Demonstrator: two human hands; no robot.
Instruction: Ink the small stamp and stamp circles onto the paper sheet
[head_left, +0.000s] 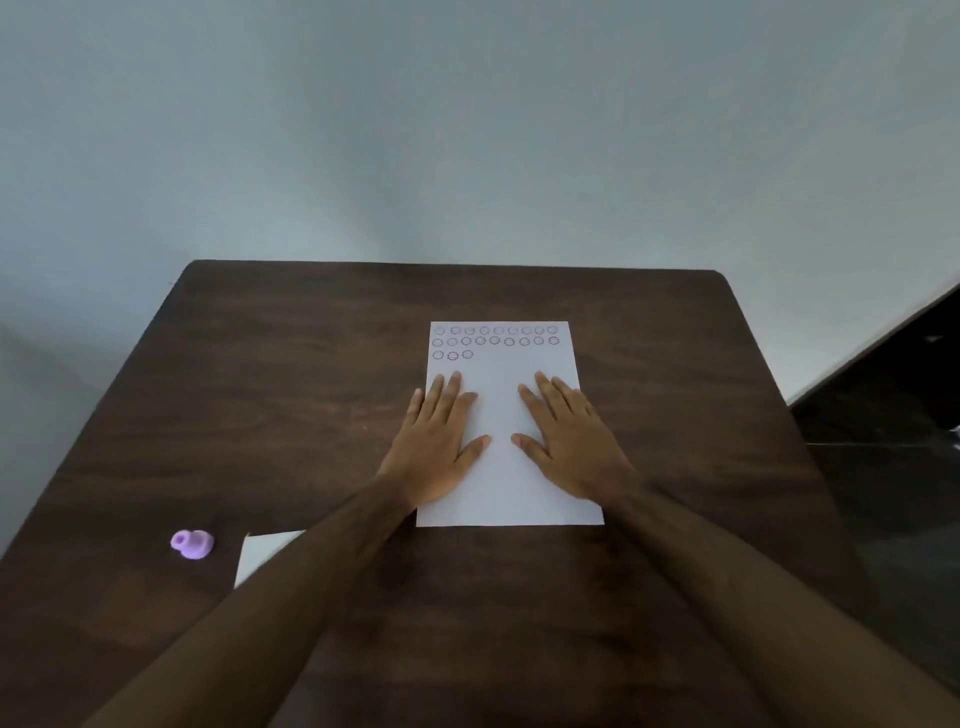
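A white paper sheet (506, 467) lies in the middle of the dark wooden table (291, 374). Two full rows of purple stamped circles (496, 335) run along its far edge, with three more circles starting a third row at the left. My left hand (441, 441) rests flat on the sheet's left edge, fingers spread, holding nothing. My right hand (569, 441) lies flat on the sheet's right half, also with nothing in it. The small purple stamp (192, 544) lies on its side far to the left, near the table's left edge, well apart from both hands.
A second white sheet (262, 553) shows near the front left, partly hidden under my left forearm. A pale wall rises behind the table. Dark floor or furniture (883, 441) lies past the table's right edge. No ink pad is in view.
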